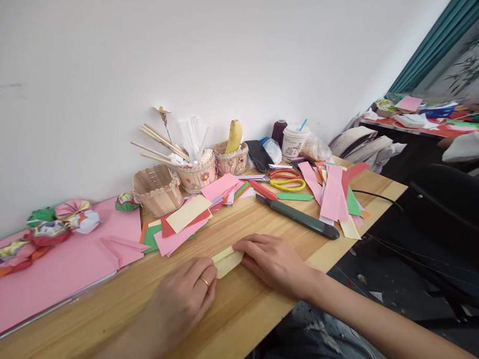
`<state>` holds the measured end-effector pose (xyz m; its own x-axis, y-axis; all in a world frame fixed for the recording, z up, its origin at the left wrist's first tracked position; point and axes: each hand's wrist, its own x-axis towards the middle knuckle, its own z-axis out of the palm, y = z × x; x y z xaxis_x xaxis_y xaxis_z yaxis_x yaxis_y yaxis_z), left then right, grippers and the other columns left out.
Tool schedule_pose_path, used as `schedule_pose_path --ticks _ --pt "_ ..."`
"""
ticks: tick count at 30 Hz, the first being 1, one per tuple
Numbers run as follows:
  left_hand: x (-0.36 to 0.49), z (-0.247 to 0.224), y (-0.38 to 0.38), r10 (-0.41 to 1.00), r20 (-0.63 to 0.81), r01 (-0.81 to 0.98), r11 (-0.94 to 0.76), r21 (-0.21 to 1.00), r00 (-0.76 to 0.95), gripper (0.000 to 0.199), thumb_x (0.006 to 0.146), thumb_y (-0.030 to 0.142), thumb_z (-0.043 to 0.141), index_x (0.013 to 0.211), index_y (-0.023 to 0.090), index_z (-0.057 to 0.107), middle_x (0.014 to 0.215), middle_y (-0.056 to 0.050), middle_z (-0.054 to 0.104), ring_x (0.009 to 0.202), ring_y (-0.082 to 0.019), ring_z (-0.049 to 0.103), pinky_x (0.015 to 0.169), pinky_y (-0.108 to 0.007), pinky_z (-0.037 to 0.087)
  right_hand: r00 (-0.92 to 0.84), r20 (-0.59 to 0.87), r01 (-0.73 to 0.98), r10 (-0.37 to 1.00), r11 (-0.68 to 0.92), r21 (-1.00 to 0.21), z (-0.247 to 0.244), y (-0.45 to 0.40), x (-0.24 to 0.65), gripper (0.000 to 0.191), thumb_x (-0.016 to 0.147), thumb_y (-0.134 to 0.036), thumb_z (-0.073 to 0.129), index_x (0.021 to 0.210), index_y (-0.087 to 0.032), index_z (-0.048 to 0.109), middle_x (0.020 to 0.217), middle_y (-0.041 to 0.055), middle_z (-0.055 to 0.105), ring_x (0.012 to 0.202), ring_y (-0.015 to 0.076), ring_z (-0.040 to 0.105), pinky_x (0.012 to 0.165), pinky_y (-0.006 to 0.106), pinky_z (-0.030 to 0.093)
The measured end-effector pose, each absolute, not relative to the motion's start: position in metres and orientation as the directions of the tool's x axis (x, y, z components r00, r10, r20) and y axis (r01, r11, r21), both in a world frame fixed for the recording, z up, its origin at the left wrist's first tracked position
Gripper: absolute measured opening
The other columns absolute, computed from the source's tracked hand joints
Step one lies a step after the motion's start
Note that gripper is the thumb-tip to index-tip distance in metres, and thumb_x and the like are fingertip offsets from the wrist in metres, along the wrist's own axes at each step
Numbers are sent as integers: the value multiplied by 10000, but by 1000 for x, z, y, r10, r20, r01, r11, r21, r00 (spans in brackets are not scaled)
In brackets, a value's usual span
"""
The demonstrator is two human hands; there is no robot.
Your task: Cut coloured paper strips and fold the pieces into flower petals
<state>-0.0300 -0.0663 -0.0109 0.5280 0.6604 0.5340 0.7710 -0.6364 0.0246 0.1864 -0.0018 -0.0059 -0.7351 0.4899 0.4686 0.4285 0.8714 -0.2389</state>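
Note:
A strip of pale yellow paper (229, 264) lies on the wooden table between my hands, with a fold running along its far long edge. My left hand (188, 288), wearing a ring, pinches the strip's left end with curled fingers. At the other end, my right hand (271, 259) grips the paper, its fingertips pressed on the folded edge. Parts of both ends are hidden under my fingers. Just beyond the hands lies a stack of coloured paper pieces (188, 215), with a yellow one on top.
Behind stand wooden baskets (157, 190), scissors with yellow handles (289, 185) and a lidded cup (296, 141). A dark green cutter-like tool (299, 217) lies beyond my right hand, near scattered paper strips (334, 194). Pink sheets (81, 258) with folded paper flowers (48, 232) cover the left.

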Motion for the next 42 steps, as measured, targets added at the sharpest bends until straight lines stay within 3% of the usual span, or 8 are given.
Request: schedule_pose_path --ticks 9,13,18,23,28,32,36,42 --pt "-31 -7 -67 681 523 792 -610 19 512 248 980 164 310 892 168 542 919 -53 619 704 -139 635 572 -241 462 -736 441 428 514 858 -286 -5 -4 187 146 915 -154 441 1041 -163 514 1172 113 634 978 182 635 783 292 516" --pt "-31 -5 -66 660 518 754 -656 42 545 259 977 127 319 893 167 561 826 -27 633 740 -151 629 635 -258 474 -737 414 447 534 845 -295 -6 -3 187 138 918 -168 445 1025 -155 532 1048 101 661 872 174 648 710 278 518" --pt "-32 -5 -67 663 525 747 -661 77 533 259 967 123 354 855 166 584 814 -21 636 738 -150 618 623 -257 469 -759 383 434 526 848 -304 -4 -1 186 137 929 -186 442 911 -158 575 932 88 666 895 185 623 758 296 495" --pt "-31 -4 -69 764 461 775 -592 223 452 259 954 148 365 844 174 598 838 -23 622 736 -149 607 642 -260 479 -767 386 397 512 852 -340 1 3 186 188 936 -214 444 831 -171 595 869 74 654 853 179 584 764 318 479" --pt "-29 0 -68 877 321 800 -465 380 357 119 884 173 503 783 190 563 866 -17 610 766 -164 595 690 -287 497 -784 367 353 501 846 -400 3 11 188 153 915 -225 494 811 -188 601 876 59 649 826 174 567 732 314 475" --pt "-28 1 -66 921 247 836 -379 396 301 108 797 165 620 831 189 520 866 -12 606 807 -188 597 682 -304 502 -785 318 377 532 817 -437 4 16 189 33 873 -187 550 889 -179 578 820 52 619 784 177 564 681 304 473" --pt "-27 1 -65 922 250 840 -375 391 295 207 763 142 661 909 187 521 891 -18 613 830 -213 601 680 -333 505 -805 274 369 527 805 -465 5 20 191 173 863 -182 558 1035 -181 567 891 63 612 832 182 573 701 303 480" --pt "-28 2 -64 919 259 821 -386 421 298 93 784 162 640 847 192 579 905 -25 596 776 -182 595 660 -292 486 -836 175 379 520 778 -500 7 26 192 176 872 -187 545 1031 -202 617 927 60 589 807 161 583 713 285 481"
